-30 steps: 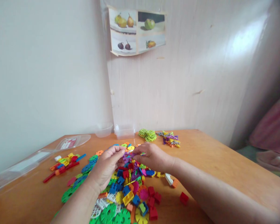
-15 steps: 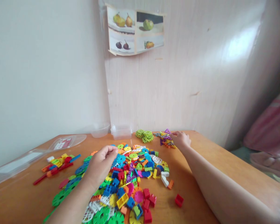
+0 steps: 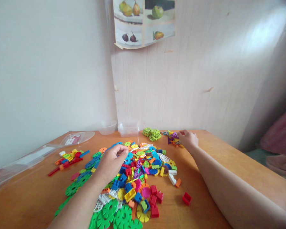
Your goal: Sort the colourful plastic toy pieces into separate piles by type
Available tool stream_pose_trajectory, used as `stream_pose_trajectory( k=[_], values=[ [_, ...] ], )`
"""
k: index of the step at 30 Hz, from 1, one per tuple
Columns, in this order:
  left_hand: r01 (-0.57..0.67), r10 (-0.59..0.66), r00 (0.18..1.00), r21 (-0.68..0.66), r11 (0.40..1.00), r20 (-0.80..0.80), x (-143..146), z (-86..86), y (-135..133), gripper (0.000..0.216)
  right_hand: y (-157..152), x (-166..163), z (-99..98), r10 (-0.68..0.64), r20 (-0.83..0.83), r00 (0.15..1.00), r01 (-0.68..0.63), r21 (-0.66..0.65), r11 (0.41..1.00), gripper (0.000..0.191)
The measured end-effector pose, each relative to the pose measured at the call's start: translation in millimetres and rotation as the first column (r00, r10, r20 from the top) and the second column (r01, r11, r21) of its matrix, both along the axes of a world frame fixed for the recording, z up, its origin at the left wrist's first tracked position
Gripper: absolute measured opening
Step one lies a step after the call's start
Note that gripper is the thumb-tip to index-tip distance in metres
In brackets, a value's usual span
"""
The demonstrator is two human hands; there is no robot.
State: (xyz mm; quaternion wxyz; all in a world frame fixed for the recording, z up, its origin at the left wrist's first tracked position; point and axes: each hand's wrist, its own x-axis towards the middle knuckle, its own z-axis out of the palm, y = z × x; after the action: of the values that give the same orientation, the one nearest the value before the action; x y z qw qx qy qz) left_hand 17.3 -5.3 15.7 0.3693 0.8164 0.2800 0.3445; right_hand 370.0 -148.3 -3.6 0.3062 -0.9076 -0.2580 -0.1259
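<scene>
My left hand (image 3: 115, 159) hovers over the left side of a large heap of mixed toy pieces (image 3: 146, 164), its thumb and fingers pinched together; whatever lies between the fingertips is hidden. My right hand (image 3: 188, 139) reaches to the far right of the table, fingers curled at a small pile of purple, yellow, grey and orange pieces (image 3: 173, 139). A purple piece (image 3: 174, 135) lies right by its fingertips, and I cannot see whether they grip it. Lime-green linked pieces (image 3: 152, 134) form a separate pile to the left. A purple triangular piece (image 3: 138, 170) rests on the big heap.
Clear plastic tubs (image 3: 128, 128) stand against the wall, and a clear lid (image 3: 77, 138) lies at the left. Joined bricks (image 3: 71, 158) sit left of the heap. Loose green notched discs (image 3: 124, 216) reach the near edge; a red brick (image 3: 187, 198) lies apart at the right.
The view has shifted, so everything appears a little to the right and higher. The purple piece by my right fingertips sits lower against its pile. My left hand keeps its pinch above the heap.
</scene>
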Motion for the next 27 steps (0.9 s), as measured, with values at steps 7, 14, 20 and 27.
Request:
stream_pose_trajectory(
  k=[7,14,20,27],
  values=[
    [0.126,-0.12,0.99,0.088,0.988,-0.074,0.6,-3.1,-5.5,0.019,24.1,-61.5,22.5,0.548,-0.017,0.837,-0.546,0.046,0.836,0.028],
    [0.314,-0.181,0.92,0.378,0.871,-0.347,0.5,-8.9,-15.0,0.024,22.9,-140.2,34.8,0.934,-0.079,0.348,-0.933,-0.123,0.337,0.021],
    [0.33,-0.139,0.904,0.456,0.827,-0.404,2.2,-12.8,-18.0,0.032,24.2,-129.6,29.7,0.855,-0.042,0.518,-0.822,-0.303,0.483,0.027],
    [0.269,-0.048,0.915,0.518,0.812,-0.4,3.4,-16.9,-17.2,0.024,24.4,-109.5,18.9,0.79,-0.061,0.61,-0.734,-0.417,0.535,0.03]
  ],
)
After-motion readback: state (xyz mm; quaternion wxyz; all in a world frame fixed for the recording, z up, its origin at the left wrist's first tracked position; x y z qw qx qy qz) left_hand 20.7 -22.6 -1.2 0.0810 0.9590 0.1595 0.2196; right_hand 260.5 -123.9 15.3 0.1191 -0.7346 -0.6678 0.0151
